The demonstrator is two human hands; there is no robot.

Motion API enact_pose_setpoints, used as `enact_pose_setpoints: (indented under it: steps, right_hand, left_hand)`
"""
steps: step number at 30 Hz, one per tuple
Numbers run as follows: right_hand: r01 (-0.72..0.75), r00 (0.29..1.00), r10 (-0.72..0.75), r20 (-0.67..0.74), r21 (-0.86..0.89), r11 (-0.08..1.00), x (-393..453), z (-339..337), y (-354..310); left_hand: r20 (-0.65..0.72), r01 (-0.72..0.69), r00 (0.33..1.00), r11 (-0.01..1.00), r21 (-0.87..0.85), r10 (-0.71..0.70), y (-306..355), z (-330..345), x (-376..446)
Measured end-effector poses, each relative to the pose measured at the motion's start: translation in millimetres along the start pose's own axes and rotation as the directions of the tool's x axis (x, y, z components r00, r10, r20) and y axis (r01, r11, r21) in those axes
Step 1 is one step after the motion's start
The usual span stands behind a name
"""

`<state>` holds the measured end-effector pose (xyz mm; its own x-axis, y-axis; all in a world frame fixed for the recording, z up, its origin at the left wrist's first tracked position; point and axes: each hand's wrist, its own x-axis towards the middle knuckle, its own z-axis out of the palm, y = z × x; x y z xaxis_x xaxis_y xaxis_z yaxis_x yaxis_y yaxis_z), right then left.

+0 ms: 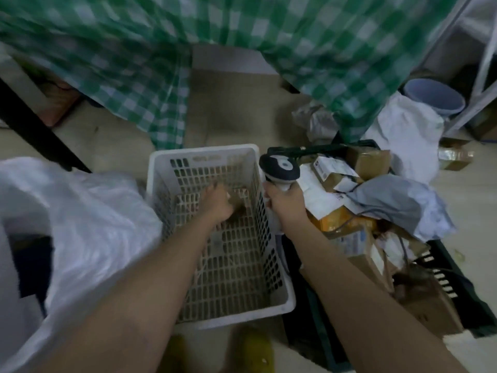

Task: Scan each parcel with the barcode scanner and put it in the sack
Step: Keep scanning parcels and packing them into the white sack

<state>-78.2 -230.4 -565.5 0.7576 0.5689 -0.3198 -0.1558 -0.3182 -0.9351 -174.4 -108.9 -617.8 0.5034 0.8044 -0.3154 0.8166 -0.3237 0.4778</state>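
A white sack [88, 227] lies left of the white slotted basket [269, 308]. Right of it, labelled parcels [338, 181] fill a black crate [443, 267]; their print is unreadable. The right hand [286, 204] grips a barcode scanner [279, 168]. Inside the basket, the left hand [216, 204] curls on a small brown parcel [238, 204].

Basket [271, 267] on floor before me, my left hand [215, 204] inside it. Sack [88, 224] left of basket. My right hand [286, 204] with scanner [279, 168] between basket and parcel pile [360, 200] on right. Cloth [295, 49] hangs behind.

Green checked cloth [129, 76] hanging behind, grey bucket [433, 96] far right
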Motion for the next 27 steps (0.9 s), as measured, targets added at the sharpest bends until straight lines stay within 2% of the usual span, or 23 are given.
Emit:
enact_pose_setpoints:
  steps: [4,8,11,16,19,23,27]
  right_hand:
    - [0.016,1.000,-0.016,0.001,-0.072,0.997,47.2,33.8,27.5]
    - [0.011,1.000,-0.010,0.010,-0.057,0.998,85.2,52.9,42.1]
    - [0.013,1.000,-0.011,0.020,-0.077,0.997,101.3,56.0,51.3]
    - [-0.055,0.996,0.057,0.067,-0.028,0.998,107.2,57.7,58.2]
    - [-0.073,0.995,0.072,0.073,0.004,0.997,99.2,51.6,52.9]
    - [-0.106,0.994,0.102,0.040,0.113,0.988,66.9,34.8,28.6]
    - [-0.129,0.992,0.125,0.031,0.162,0.978,12.7,5.7,11.5]
  left_hand:
    - [0.036,0.060,0.997,0.996,0.058,-0.062,-38.6,47.4,65.0]
    - [0.019,0.017,1.000,0.993,0.117,-0.020,-65.9,86.7,111.6]
    - [0.082,0.049,0.994,0.980,0.193,-0.066,-72.2,102.7,129.4]
    - [-0.026,0.044,0.999,0.962,0.269,-0.038,-74.7,113.8,130.4]
    - [-0.096,0.085,0.993,0.978,0.191,-0.068,-71.2,98.3,108.9]
    - [-0.118,0.151,0.979,0.981,-0.125,-0.166,-59.9,52.6,56.7]
    - [-0.131,0.044,0.987,0.947,-0.319,-0.090,-22.2,5.3,-15.8]
